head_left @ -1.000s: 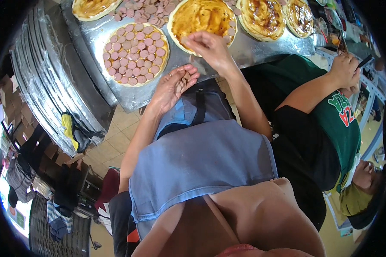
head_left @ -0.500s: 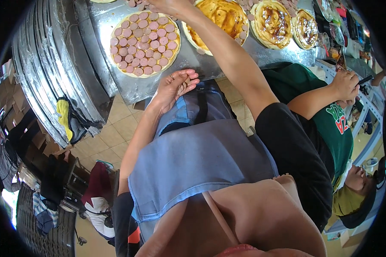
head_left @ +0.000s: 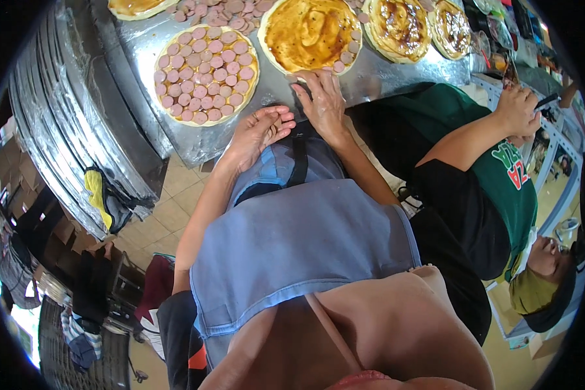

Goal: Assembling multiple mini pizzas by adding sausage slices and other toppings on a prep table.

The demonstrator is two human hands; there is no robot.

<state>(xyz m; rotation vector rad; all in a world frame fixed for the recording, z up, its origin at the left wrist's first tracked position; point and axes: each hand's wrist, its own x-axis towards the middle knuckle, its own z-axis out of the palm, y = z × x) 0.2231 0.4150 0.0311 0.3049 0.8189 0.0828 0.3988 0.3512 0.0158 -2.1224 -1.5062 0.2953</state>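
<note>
My right hand (head_left: 322, 104) is at the near rim of a round dough base (head_left: 311, 36) spread with orange-brown sauce. Its fingers stretch forward onto the rim, thumb apart, with their tips partly hidden. A few sausage slices (head_left: 346, 57) lie along the right edge of that base. My left hand (head_left: 261, 135) hovers by the table's front edge, palm turned up and fingers curled; what lies in them, if anything, I cannot make out. To its left sits another base covered with pink sausage slices (head_left: 205, 75).
Loose sausage slices (head_left: 224, 14) are heaped behind the bases on the metal table (head_left: 201, 144). Two more sauced bases (head_left: 398, 29) stand at right, another (head_left: 136, 6) at far left. Stacked metal trays (head_left: 65, 110) flank the table. A co-worker in green (head_left: 481, 149) is close on my right.
My right hand has come back from the far side, near the loose slices, to the sauced base's near rim. My left hand stays curled at the table edge. The view has shifted slightly.
</note>
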